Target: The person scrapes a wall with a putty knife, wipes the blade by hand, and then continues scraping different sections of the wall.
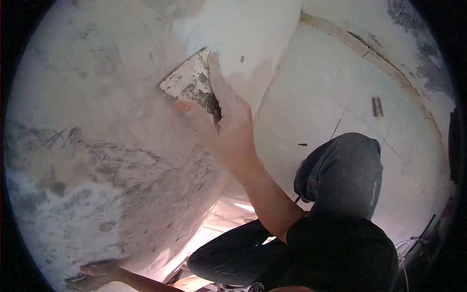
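My right hand (226, 129) grips a flat, rectangular scraper-like tool (189, 80), its face spotted with pale and dark plaster. Thumb and fingers lie along opposite sides of the tool, which is against or very close to the plastered wall (121, 97). Down at the lower left, my left hand (99, 273) rests on the same wall with its fingers spread, holding nothing that I can make out. Grey rough patches and scratches mark the wall between the two hands.
My bent knees (348, 170) in dark trousers are at the lower right. Beyond them is a pale surface (311, 97) with a small brown piece (377, 107) on it. A strip (365, 51) curves along its upper right edge. Thin cables (406, 248) lie at the lower right.
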The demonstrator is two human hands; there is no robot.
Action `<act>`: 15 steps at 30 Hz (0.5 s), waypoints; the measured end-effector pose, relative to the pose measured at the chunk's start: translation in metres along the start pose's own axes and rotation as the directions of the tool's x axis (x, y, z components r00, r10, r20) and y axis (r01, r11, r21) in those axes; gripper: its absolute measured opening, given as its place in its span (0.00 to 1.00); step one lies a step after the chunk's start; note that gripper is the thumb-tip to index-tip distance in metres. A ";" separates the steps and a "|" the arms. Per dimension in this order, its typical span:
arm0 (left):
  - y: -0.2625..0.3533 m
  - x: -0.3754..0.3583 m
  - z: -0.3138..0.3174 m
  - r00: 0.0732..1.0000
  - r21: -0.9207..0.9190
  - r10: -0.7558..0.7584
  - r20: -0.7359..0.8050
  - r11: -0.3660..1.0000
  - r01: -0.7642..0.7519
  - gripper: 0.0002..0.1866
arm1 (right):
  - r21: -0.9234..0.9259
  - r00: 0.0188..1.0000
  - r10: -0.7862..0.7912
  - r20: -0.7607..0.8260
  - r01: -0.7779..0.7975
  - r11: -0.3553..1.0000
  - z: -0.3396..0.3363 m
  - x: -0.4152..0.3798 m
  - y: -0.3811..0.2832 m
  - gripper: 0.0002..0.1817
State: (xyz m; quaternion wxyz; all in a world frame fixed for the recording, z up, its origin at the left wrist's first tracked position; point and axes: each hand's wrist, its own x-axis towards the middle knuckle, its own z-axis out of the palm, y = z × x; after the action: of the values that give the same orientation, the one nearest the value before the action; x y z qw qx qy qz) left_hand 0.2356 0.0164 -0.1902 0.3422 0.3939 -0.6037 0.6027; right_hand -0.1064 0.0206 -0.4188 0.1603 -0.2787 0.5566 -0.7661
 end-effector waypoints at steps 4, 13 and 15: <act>-0.010 -0.001 -0.005 0.997 0.002 0.066 0.030 0.998 -0.066 0.46 | 0.059 0.999 -0.039 0.009 0.038 0.998 0.000 0.004 0.000 0.42; -0.041 -0.013 -0.004 0.967 -0.223 -0.169 0.193 0.952 0.211 0.42 | 0.147 0.999 -0.035 -0.024 0.038 0.988 0.005 0.009 -0.002 0.47; -0.036 -0.009 -0.007 0.986 -0.092 -0.043 0.159 0.994 0.059 0.40 | 0.080 0.995 0.050 0.090 -0.057 0.995 -0.005 -0.006 -0.011 0.44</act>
State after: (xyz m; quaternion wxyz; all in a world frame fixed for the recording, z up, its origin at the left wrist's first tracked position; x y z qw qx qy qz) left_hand 0.2717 0.0251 -0.1816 0.3277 0.4383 -0.6468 0.5312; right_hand -0.1042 0.0316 -0.4116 0.2164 -0.2901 0.5241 -0.7709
